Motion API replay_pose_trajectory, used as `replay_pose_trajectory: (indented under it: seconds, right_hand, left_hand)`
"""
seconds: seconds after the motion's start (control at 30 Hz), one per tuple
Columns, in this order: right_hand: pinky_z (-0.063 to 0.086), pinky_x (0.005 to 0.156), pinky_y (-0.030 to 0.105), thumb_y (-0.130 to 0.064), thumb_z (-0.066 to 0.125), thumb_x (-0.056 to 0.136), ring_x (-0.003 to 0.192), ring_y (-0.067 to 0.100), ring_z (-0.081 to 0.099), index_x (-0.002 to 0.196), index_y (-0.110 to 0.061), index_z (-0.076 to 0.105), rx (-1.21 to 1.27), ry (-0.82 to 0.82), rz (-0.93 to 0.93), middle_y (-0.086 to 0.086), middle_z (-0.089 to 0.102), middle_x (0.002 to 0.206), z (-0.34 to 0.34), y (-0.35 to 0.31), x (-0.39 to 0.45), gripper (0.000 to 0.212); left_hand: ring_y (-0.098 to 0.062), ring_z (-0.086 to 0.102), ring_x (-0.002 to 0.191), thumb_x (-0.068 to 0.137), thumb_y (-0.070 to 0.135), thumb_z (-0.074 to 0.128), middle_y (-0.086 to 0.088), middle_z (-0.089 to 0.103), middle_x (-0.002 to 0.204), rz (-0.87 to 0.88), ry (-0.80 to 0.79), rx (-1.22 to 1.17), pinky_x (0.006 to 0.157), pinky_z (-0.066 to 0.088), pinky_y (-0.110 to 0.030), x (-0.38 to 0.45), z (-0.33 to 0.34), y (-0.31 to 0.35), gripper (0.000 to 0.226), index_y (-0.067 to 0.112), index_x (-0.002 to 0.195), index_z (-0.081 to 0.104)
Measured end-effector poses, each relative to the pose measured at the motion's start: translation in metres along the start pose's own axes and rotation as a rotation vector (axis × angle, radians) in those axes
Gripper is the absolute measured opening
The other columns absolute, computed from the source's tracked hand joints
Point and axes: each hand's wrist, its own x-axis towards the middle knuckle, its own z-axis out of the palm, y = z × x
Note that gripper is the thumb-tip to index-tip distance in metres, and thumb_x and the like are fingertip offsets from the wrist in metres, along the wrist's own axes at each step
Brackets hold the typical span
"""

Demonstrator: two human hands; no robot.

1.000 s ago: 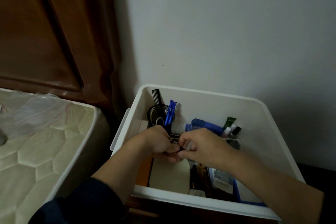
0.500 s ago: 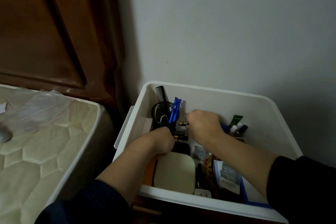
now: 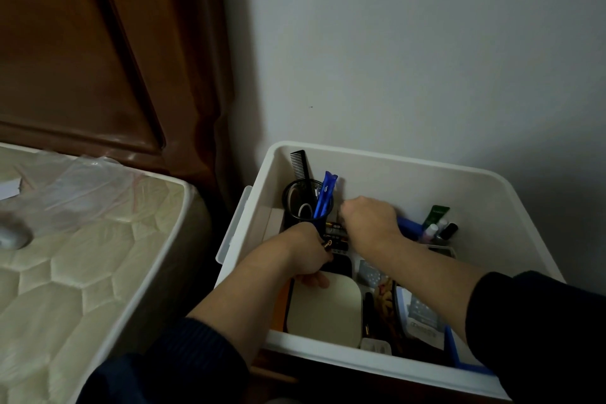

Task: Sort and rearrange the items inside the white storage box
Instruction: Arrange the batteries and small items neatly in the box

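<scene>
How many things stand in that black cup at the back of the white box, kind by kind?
Black comb: 1
Blue clip-like tools: 2, though they overlap, so this is a best reading
White loop-shaped item: 1, only partly visible
Total: 4 in the black cup

white storage box floor is packing tight: black cup with comb and blue clip is blocking back-left, bottles back-right, cream square case is filling front. Both hands are crowding the middle. Only open lane is showing along the back wall between cup and bottles, above the right hand. Mattress is flanking the box's left
</scene>
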Motion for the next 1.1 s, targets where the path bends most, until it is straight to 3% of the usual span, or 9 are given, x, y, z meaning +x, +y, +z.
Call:
replay_pose_trajectory:
  seconds: [0.17, 0.23, 0.37, 0.5, 0.6, 0.73, 0.8, 0.93, 1.1]
  right_hand:
    - [0.058, 0.076, 0.034, -0.016, 0.063, 0.1, 0.091, 0.021, 0.069, 0.108, -0.025, 0.076, 0.192, 0.013, -0.009, -0.001, 0.071, 0.099, -0.006, 0.014, -0.008, 0.018]
    - [0.058, 0.081, 0.029, -0.02, 0.064, 0.1, 0.094, 0.012, 0.07, 0.113, -0.029, 0.077, 0.438, -0.004, -0.065, -0.011, 0.075, 0.104, -0.013, 0.023, -0.019, 0.021]
    - [0.053, 0.066, 0.015, -0.021, 0.076, 0.089, 0.074, -0.002, 0.068, 0.114, -0.036, 0.075, 0.772, -0.035, -0.323, -0.029, 0.069, 0.082, -0.024, 0.038, -0.055, 0.028]
    - [0.054, 0.069, 0.016, -0.032, 0.08, 0.09, 0.082, 0.001, 0.065, 0.112, -0.034, 0.075, 0.601, -0.016, -0.481, -0.018, 0.066, 0.098, -0.016, 0.04, -0.071, 0.023]
    - [0.057, 0.074, 0.026, -0.037, 0.08, 0.089, 0.086, 0.004, 0.063, 0.11, -0.034, 0.074, 0.6, 0.018, -0.42, -0.014, 0.067, 0.095, -0.01, 0.037, -0.073, 0.021]
    - [0.056, 0.075, 0.025, -0.036, 0.078, 0.09, 0.083, 0.0, 0.062, 0.106, -0.035, 0.075, 0.533, 0.033, -0.345, -0.018, 0.068, 0.093, -0.011, 0.037, -0.067, 0.016]
    - [0.054, 0.075, 0.026, -0.035, 0.074, 0.093, 0.081, -0.001, 0.058, 0.107, -0.034, 0.075, 0.464, 0.087, -0.265, -0.018, 0.066, 0.093, -0.016, 0.04, -0.057, 0.013]
    - [0.059, 0.078, 0.037, -0.03, 0.061, 0.102, 0.088, 0.017, 0.066, 0.109, -0.027, 0.073, 0.266, 0.079, -0.087, -0.004, 0.068, 0.098, -0.026, 0.042, -0.029, 0.014]
    - [0.047, 0.064, 0.032, -0.022, 0.062, 0.103, 0.084, 0.024, 0.064, 0.112, -0.018, 0.068, 0.038, 0.037, -0.069, 0.002, 0.059, 0.089, -0.025, 0.022, -0.006, 0.012]
  left_hand:
    - [-0.017, 0.071, 0.086, 0.1, 0.021, 0.067, -0.009, 0.076, 0.1, 0.091, 0.125, 0.196, 0.079, 0.06, -0.029, 0.004, -0.004, -0.007, 0.022, 0.007, 0.117, 0.073]
    - [-0.013, 0.07, 0.081, 0.097, 0.022, 0.072, -0.005, 0.076, 0.099, 0.114, 0.15, 0.226, 0.072, 0.058, -0.025, 0.002, -0.005, -0.008, 0.022, 0.01, 0.115, 0.076]
    - [-0.016, 0.067, 0.088, 0.091, 0.016, 0.075, -0.01, 0.076, 0.111, 0.128, 0.157, 0.305, 0.084, 0.057, -0.029, 0.0, -0.005, -0.006, 0.027, 0.013, 0.118, 0.077]
    - [-0.017, 0.071, 0.101, 0.093, 0.016, 0.076, -0.006, 0.076, 0.111, 0.177, 0.143, 0.235, 0.095, 0.058, -0.031, -0.001, -0.004, -0.005, 0.026, 0.017, 0.12, 0.078]
    - [-0.018, 0.077, 0.098, 0.092, 0.013, 0.078, -0.007, 0.08, 0.102, 0.197, 0.059, 0.123, 0.096, 0.06, -0.031, 0.0, -0.004, -0.006, 0.024, 0.011, 0.117, 0.079]
    - [-0.016, 0.079, 0.088, 0.092, 0.01, 0.079, -0.008, 0.081, 0.095, 0.209, 0.035, 0.03, 0.092, 0.063, -0.033, 0.001, -0.005, -0.006, 0.025, 0.009, 0.116, 0.076]
    - [-0.015, 0.077, 0.079, 0.095, 0.014, 0.075, -0.008, 0.079, 0.092, 0.174, 0.026, -0.004, 0.08, 0.065, -0.029, 0.002, -0.003, -0.006, 0.023, 0.009, 0.118, 0.074]
    - [-0.011, 0.072, 0.066, 0.1, 0.023, 0.068, -0.006, 0.076, 0.083, 0.054, 0.025, 0.072, 0.053, 0.056, -0.019, 0.002, 0.0, -0.009, 0.019, 0.012, 0.116, 0.073]
    - [-0.03, 0.079, 0.097, 0.101, 0.015, 0.065, -0.02, 0.078, 0.107, 0.003, -0.027, 0.05, 0.081, 0.065, -0.036, 0.006, 0.002, -0.009, 0.024, 0.001, 0.119, 0.072]
